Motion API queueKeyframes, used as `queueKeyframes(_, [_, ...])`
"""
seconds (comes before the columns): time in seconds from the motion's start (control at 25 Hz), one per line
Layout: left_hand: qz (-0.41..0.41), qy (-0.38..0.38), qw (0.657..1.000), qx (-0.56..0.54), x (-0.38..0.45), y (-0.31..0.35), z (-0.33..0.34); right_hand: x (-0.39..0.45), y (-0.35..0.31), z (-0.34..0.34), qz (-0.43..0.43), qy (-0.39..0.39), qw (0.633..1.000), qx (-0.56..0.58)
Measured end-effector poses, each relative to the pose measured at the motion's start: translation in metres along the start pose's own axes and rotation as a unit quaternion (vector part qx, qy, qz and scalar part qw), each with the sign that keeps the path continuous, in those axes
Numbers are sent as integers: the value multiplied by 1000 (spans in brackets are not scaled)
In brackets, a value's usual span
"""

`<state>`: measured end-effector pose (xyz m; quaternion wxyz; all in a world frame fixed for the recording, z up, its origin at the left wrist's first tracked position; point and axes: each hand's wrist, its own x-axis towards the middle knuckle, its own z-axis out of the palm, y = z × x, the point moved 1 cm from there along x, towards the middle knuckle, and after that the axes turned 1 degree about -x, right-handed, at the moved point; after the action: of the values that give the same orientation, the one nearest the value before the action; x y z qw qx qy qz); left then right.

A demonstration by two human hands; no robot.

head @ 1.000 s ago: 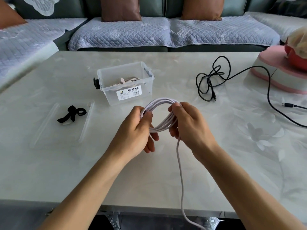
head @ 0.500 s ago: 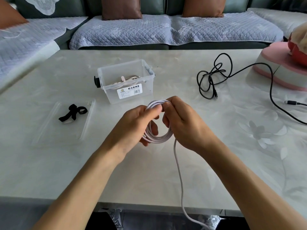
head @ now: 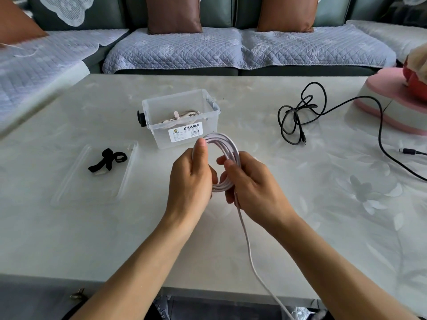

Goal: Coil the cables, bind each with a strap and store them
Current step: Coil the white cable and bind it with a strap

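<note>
White cable (head: 227, 144) coil gripped by left hand (head: 190, 179) and right hand (head: 254, 188).

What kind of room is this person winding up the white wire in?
Most likely a home living room. A long sofa with quilted covers and brown cushions runs behind the pale table, where both hands coil the white cable.

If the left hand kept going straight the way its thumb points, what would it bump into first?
Probably the clear storage box. The left hand, holding the white cable coil, points up and away across the table, and the box sits just beyond it, though depth is hard to judge.
</note>
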<state>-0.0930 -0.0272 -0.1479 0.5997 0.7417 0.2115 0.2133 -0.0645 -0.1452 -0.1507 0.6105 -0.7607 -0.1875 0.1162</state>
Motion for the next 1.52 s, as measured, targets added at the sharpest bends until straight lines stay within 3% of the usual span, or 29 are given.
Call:
queueKeyframes(0.16, [25, -58, 998, 23, -2, 3, -8, 5, 0, -4, -53, 41, 994, -88])
queueKeyframes(0.32, [156, -99, 975, 125, 7, 2, -27, 5, -7, -12, -73, -36, 986, -149])
queueKeyframes(0.4, [184, -117, 967, 131, 8, 1, -30, 7, -8, -14, -55, -50, 988, -139])
queueKeyframes(0.64, [153, 14, 981, 119, 4, -1, -24, 5, -8, -18, 16, -69, 992, -107])
queueKeyframes(0.8, [120, 86, 986, 73, 12, -4, -28, 4, -11, -25, 29, -10, 996, -84])
queueKeyframes(0.96, [87, 126, 987, 39, 10, -2, -25, 1, -11, -17, 75, -14, 997, 19])
queueKeyframes(1.12, [88, 136, 986, 33, 5, -2, -16, -1, -12, -6, 62, -22, 998, 6])
queueKeyframes(1.28, [109, 110, 988, 18, -3, -1, -6, 2, -6, 1, 29, 22, 999, -5])
queueKeyframes(1.36, [105, 58, 992, 24, -3, 1, -6, 6, -5, -4, 24, 42, 999, 14])
queueKeyframes(1.52, [65, -47, 996, 49, -1, 7, -16, 7, -8, -23, 0, 22, 994, -105])
